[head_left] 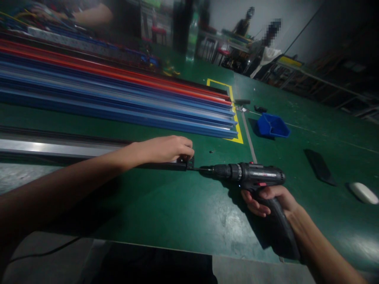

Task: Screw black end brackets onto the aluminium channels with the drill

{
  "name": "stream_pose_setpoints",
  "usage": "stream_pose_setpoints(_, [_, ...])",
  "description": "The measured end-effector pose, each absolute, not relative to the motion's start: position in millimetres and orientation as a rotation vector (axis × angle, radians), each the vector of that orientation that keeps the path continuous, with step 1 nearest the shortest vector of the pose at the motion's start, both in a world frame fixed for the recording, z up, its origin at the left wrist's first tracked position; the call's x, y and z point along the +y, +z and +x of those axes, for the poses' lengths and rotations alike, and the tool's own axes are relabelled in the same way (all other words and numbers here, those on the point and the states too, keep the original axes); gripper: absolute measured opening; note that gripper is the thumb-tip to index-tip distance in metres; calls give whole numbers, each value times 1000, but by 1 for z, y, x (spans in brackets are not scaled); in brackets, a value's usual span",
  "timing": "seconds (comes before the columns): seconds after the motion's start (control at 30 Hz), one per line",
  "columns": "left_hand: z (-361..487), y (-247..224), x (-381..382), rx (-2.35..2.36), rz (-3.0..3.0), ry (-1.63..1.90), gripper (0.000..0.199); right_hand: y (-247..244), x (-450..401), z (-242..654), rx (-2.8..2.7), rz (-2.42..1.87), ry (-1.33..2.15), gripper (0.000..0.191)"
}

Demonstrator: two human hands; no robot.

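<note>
My right hand [269,199] grips a black cordless drill [254,175] by its handle, the drill lying level and pointing left. Its long bit reaches the end of a black and silver metal profile [74,150] that runs in from the left. At that same end, my left hand [174,150] is closed over the profile, fingers curled round a small black end piece [191,161]. The bit's tip meets this end piece; whether it sits in a screw is too small to tell. My left fingertips are partly hidden.
Blue profiles [148,114] and red profiles [133,77] lie behind, their ends inside a yellow taped outline [239,136]. A blue bin [272,125], a dark flat piece [319,167] and a white oval object [363,192] rest on the right. Another person's arm [93,15] shows at upper left.
</note>
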State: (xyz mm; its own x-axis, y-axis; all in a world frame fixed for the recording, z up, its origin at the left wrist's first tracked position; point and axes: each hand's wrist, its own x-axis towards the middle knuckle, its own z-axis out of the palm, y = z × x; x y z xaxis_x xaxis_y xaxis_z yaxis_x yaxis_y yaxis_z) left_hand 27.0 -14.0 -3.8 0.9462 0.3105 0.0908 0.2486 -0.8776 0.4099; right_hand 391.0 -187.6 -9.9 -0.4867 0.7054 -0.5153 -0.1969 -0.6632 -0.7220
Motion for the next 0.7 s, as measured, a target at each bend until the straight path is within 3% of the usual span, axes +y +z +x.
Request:
stream_pose_setpoints(0.5, [28,-3,-15,397,2689,230,24,-13,-187,394,-783,-1126,2182,30])
stream_pose_setpoints(0.7, [28,-2,-14,413,2677,197,27,-10,-188,391,-762,-1170,2152,24])
